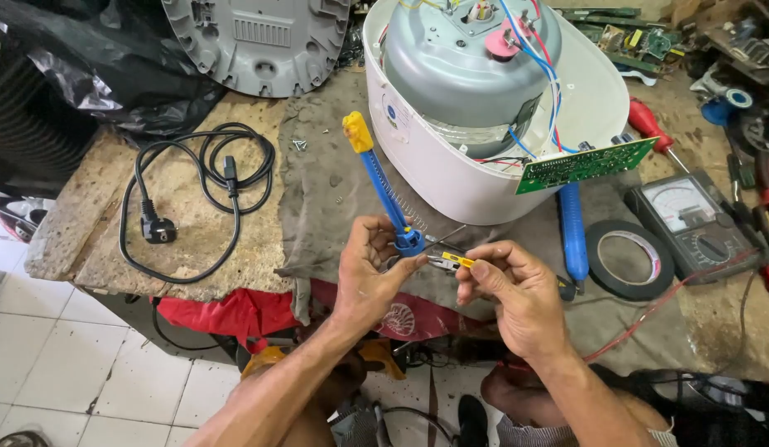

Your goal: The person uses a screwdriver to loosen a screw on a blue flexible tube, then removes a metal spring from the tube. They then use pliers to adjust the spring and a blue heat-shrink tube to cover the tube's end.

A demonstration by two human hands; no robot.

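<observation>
Blue plastic marks the soldering-iron stand (383, 186), whose round base the left hand (370, 277) pinches between thumb and fingers, its yellow-tipped upper end slanting away from the hands. Just right of that, the right hand (517, 294) is closed around a small yellow-handled tool (447, 261), possibly pliers or tweezers, its metal tip meeting the stand's base; the exact contact is too small to make out. Judging by this, the step in hand is fiddling with a part at the stand's base, and the next move calls for a steady grip and a fine pull or twist at that joint. Beyond the hands, on the cloth-covered bench (194, 228), sits an opened white rice cooker (484, 99) with a green circuit board (585, 164) hanging by wires. Right of the right hand lie a black tape roll (629, 258) and an analogue multimeter (691, 223); left of the left hand, a coiled black power cord (198, 194).
</observation>
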